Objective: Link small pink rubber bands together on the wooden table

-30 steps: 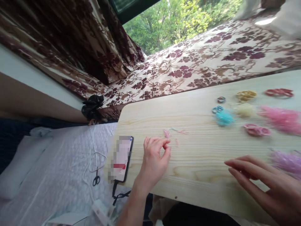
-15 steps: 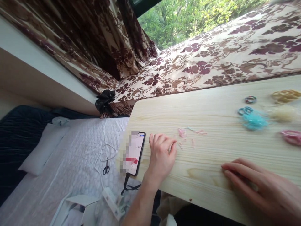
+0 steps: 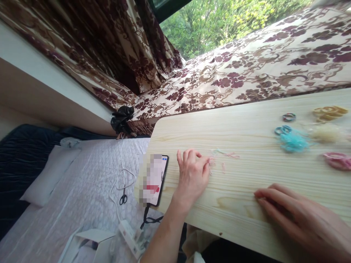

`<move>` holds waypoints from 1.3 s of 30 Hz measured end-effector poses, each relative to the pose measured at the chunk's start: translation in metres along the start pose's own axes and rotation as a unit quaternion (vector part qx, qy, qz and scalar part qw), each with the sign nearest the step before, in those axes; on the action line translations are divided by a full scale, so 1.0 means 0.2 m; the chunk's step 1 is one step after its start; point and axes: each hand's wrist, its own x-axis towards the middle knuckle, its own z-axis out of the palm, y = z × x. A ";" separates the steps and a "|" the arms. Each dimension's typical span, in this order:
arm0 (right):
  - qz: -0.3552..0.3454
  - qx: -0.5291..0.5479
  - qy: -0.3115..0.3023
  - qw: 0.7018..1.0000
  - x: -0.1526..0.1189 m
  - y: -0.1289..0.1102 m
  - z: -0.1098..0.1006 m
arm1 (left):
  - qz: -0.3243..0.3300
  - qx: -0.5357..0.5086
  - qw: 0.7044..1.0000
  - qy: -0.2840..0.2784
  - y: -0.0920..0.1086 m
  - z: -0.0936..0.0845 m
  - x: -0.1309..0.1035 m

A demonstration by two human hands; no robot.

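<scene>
Now, left hand (image 3: pixel 193 172): thumb and forefinger bent toward each other, tips at a small pile of pink scraps (image 3: pixel 212 160); whether they grip a scrap cannot be told. Half a second earlier the tips stood short of the pile; now they partly cover it. Right hand (image 3: pixel 297 213): thumb and fingers drawn together, whether on anything cannot be told; a second ago, thumb and forefinger tips stood slightly apart. Pink scraps: on the wooden table (image 3: pixel 192 133), a loose pink strand (image 3: pixel 233 156) just beyond. Phone (image 3: pixel 157 180): left of the left hand, at the table's end. Far right: blue bundle (image 3: pixel 294 142), blue rings (image 3: pixel 283 130) beside it, pink rings (image 3: pixel 338 160) nearer the right hand.
</scene>
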 end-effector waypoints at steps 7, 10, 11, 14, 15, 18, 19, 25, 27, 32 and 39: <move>-0.008 -0.009 0.000 1.000 0.00 0.00 0.00 | -0.021 0.005 1.000 0.013 -0.03 -0.04 -0.03; -0.007 -0.007 0.000 1.000 0.01 -0.01 0.00 | -0.004 0.003 1.000 0.011 -0.01 -0.03 0.00; -0.010 -0.005 0.009 1.000 0.01 -0.01 0.00 | 0.007 0.004 1.000 0.006 0.00 -0.03 0.01; -0.027 -0.001 0.057 0.998 0.02 -0.02 0.00 | 0.034 0.005 0.999 -0.015 0.02 -0.02 0.02; -0.035 -0.001 0.071 0.997 0.03 -0.03 0.00 | 0.037 0.005 0.999 -0.021 0.03 -0.02 0.03; -0.056 -0.007 0.092 0.994 0.04 -0.04 -0.01 | 0.030 0.005 0.999 -0.020 0.03 -0.01 0.05; -0.063 -0.010 0.097 0.993 0.04 -0.05 -0.01 | 0.027 0.008 1.000 -0.015 0.03 -0.01 0.06; -0.090 -0.024 0.113 0.989 0.03 -0.05 -0.01 | 0.046 0.027 0.998 -0.025 0.05 0.00 0.10; -0.082 -0.027 0.103 0.991 0.03 -0.04 0.00 | 0.047 0.016 0.998 -0.031 0.05 0.00 0.10; -0.049 -0.024 0.037 0.998 0.01 0.00 0.01 | 0.039 0.004 0.999 -0.013 0.05 0.01 0.11; -0.029 -0.009 0.020 0.999 -0.01 0.01 0.02 | 0.042 0.016 0.999 -0.026 0.04 0.03 0.12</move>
